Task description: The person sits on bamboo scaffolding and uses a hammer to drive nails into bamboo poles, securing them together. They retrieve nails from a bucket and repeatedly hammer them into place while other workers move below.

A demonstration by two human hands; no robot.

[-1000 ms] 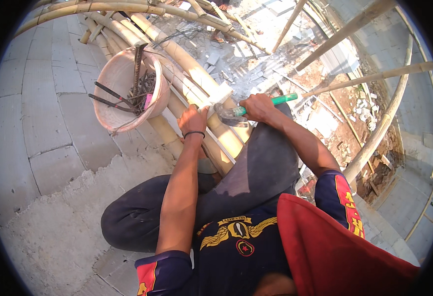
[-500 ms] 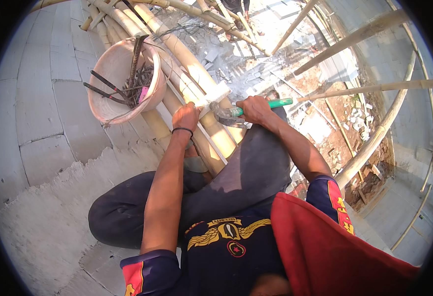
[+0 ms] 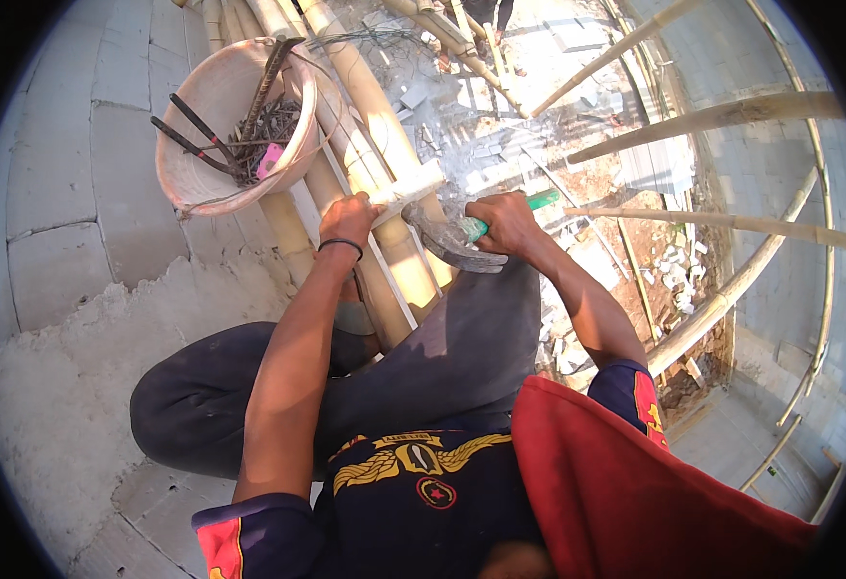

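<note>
My right hand (image 3: 506, 224) is wrapped round the green handle of a claw hammer (image 3: 454, 247). The hammer's grey metal head hangs just above my bent knee, left of that hand. A short, pale, flat strip (image 3: 413, 190) lies across the bamboo poles (image 3: 354, 159), and the closed fingers of my left hand (image 3: 348, 220) grip its near end. The hammer head is close beside the strip; whether they touch, I cannot tell.
A pinkish bucket (image 3: 174, 164) with nails and pliers (image 3: 201, 145) stands left of the poles. Block wall (image 3: 52, 183) fills the left side. Far below lies rubble-strewn ground (image 3: 500, 125), where another person's legs (image 3: 491, 14) show. Bamboo scaffold poles (image 3: 722, 125) cross the right.
The hammer has turned in my right hand, its head dropping lower and nearer my knee. My left hand stays on the strip. The whole view has shifted slightly.
</note>
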